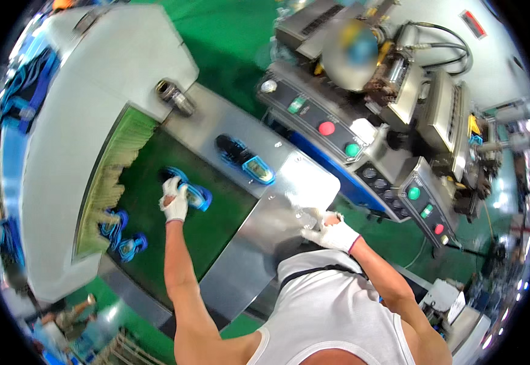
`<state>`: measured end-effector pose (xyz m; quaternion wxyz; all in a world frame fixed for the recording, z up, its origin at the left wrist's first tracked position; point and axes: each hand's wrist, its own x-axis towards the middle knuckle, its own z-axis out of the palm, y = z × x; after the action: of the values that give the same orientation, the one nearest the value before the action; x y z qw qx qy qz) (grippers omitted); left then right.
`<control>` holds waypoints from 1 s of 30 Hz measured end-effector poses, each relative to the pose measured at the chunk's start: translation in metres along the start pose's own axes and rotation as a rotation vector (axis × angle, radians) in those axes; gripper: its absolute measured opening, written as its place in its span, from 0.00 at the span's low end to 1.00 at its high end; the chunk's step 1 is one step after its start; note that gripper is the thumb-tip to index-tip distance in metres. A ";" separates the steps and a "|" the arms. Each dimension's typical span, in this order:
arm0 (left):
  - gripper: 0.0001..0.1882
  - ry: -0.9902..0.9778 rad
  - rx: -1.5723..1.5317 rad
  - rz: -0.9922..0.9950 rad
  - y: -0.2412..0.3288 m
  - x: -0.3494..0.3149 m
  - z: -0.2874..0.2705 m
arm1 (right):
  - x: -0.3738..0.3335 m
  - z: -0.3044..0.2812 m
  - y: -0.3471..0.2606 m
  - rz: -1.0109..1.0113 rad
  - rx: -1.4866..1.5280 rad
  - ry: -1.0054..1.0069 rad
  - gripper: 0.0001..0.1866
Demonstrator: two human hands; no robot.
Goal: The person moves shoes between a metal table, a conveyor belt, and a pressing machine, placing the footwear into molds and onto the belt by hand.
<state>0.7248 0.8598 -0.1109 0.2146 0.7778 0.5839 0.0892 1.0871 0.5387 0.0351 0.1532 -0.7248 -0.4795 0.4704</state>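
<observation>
My left hand (174, 201), in a white glove with bare fingertips, is closed on a blue shoe upper (199, 198) over the green conveyor belt (174, 243). The hand covers the upper's middle. Another blue-edged shoe upper (258, 170), dark at one end, lies on the metal ledge (210, 121) beyond the belt. Two more blue shoe uppers, one in front (132, 246) and one behind (113, 225), are by the fringed curtain (104, 182). My right hand (332, 232), gloved likewise, is open beside the metal table (277, 213), fingers pointing left, holding nothing.
A pale machine housing (64, 121) curves round the belt's left side. A dark metallic cylinder (175, 97) rests on the ledge. To the right stands a press machine (399, 91) with a button panel (313, 118). Another person (73, 316) is at the lower left.
</observation>
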 end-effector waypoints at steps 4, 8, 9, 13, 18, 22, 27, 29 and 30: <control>0.09 0.146 0.314 0.421 -0.024 0.011 0.014 | -0.021 -0.015 0.008 0.045 0.119 0.080 0.35; 0.07 0.038 -0.018 0.396 0.121 -0.040 -0.048 | 0.001 -0.011 -0.028 -0.139 0.070 0.168 0.40; 0.08 0.007 -0.077 0.461 0.147 -0.054 -0.054 | 0.010 -0.011 -0.044 -0.195 0.053 0.172 0.41; 0.06 -0.098 -0.043 0.869 0.282 -0.086 -0.071 | 0.050 -0.010 -0.058 -0.302 -0.018 0.122 0.39; 0.13 -0.293 -0.053 1.046 0.427 -0.075 -0.092 | 0.017 -0.095 -0.011 -0.377 0.599 0.147 0.30; 0.27 -0.011 -0.284 1.247 0.549 -0.009 -0.093 | -0.041 -0.166 0.045 0.025 0.974 0.050 0.18; 0.38 0.020 -0.109 0.944 0.670 0.126 -0.039 | -0.124 -0.204 0.090 -0.246 1.654 0.285 0.38; 0.44 -0.045 -0.098 0.934 0.698 0.185 0.021 | -0.151 -0.215 0.109 -0.363 1.657 0.446 0.47; 0.46 -0.054 -0.086 0.936 0.709 0.208 0.053 | -0.161 -0.219 0.118 -0.358 1.628 0.516 0.49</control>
<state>1.4255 0.8839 0.1289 0.1987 0.9499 0.1603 0.1802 1.3183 0.3951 0.1537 0.7990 -0.3878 -0.0516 0.4567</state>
